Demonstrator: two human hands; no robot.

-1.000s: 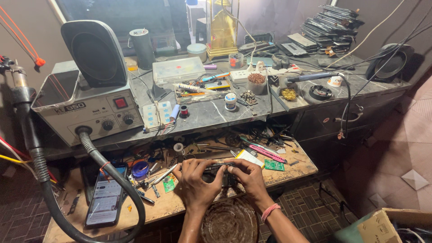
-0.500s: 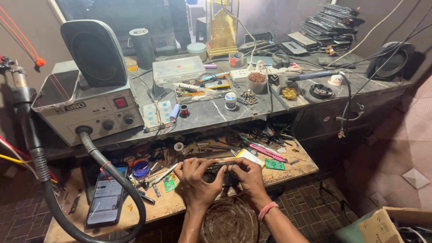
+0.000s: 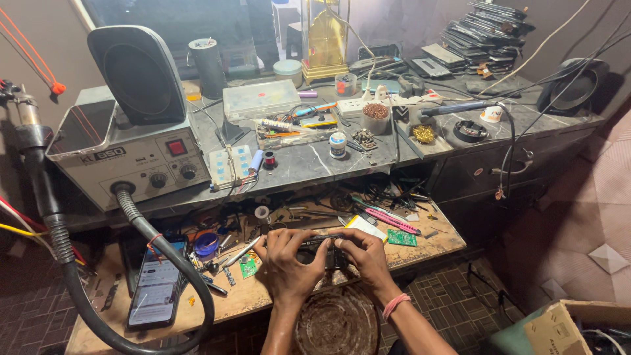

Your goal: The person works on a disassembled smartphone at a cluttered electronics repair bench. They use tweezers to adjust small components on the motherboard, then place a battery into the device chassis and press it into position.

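both my hands are wrapped round a small dark gadget (image 3: 320,248) at the front edge of the low wooden shelf (image 3: 434,246), right in front of me. my left hand (image 3: 287,263) clasps its left end, fingers curled over the top and thumb pressed in from the side. my right hand (image 3: 363,255) grips the right end the same way, with a pink band (image 3: 396,304) on that wrist. the gadget is mostly covered by my fingers, so i can't tell just what it is, maybe a small phone or a part of one. it sits held between my palms just above the shelf, whether it touches the wood i can't tell.

beside my left hand lie a small green circuit board (image 3: 248,267) and a pair of tweezers (image 3: 242,251). farther left a phone (image 3: 156,289) with a lit screen lies flat on the shelf, and a thick grey hose (image 3: 190,283) loops round it from the grey box with knobs (image 3: 128,161) on the stone worktop above. near my right hand are a second green board (image 3: 401,238) and a pink-handled knife (image 3: 392,220). below my wrists stands a round brown stool top (image 3: 336,325).

up on the worktop (image 3: 309,161) are a dark speaker (image 3: 138,73), a clear plastic box (image 3: 261,98) and a brass wool ball (image 3: 424,133).
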